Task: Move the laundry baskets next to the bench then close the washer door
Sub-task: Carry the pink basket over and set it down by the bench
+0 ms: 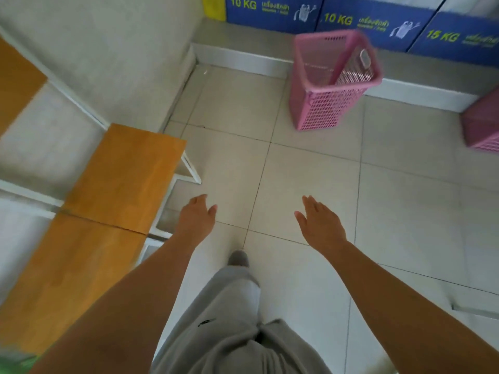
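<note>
Both hands, left hand (197, 215) and right hand (320, 225), are spread and empty. Neither pink plastic mesh laundry basket (328, 82) (483, 128) sits beside the long orange-topped wooden bench (118, 184) yet, and I see no washer door.

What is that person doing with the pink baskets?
Nothing is being carried right now. The left hand and right hand are both open and empty, held out over the tiled floor. One pink basket stands upright by the step under the blue washers, and a second pink basket peeks in at the right edge. Neither is beside the wooden bench on the left yet.
</note>
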### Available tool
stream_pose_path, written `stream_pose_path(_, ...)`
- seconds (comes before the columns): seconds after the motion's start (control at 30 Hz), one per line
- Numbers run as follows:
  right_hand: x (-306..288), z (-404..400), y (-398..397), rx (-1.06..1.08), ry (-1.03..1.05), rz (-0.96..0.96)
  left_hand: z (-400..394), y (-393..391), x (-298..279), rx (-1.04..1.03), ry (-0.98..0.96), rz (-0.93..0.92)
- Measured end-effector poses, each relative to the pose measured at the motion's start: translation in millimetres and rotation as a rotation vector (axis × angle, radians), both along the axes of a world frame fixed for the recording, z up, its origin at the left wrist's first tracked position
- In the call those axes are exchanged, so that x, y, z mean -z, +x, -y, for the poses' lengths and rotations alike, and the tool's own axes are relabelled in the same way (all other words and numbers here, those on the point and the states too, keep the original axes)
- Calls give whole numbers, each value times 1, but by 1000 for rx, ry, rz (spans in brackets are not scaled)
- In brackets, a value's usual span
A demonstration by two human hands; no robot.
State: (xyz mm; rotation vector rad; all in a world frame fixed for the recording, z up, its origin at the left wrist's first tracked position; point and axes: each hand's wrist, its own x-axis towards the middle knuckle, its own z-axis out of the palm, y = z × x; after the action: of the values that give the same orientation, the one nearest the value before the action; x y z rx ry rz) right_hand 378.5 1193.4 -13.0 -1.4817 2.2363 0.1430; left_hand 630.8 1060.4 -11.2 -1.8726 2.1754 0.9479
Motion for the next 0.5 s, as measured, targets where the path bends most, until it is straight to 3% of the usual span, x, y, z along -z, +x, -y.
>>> stream_pose_path(0.23, -1, 79, -95, 172, -5, 26, 113, -108, 1, 69, 16, -20)
stream_pose_path(0.5, 15, 183, -248, 163, -15, 10, 216, -250, 15, 23, 23, 4)
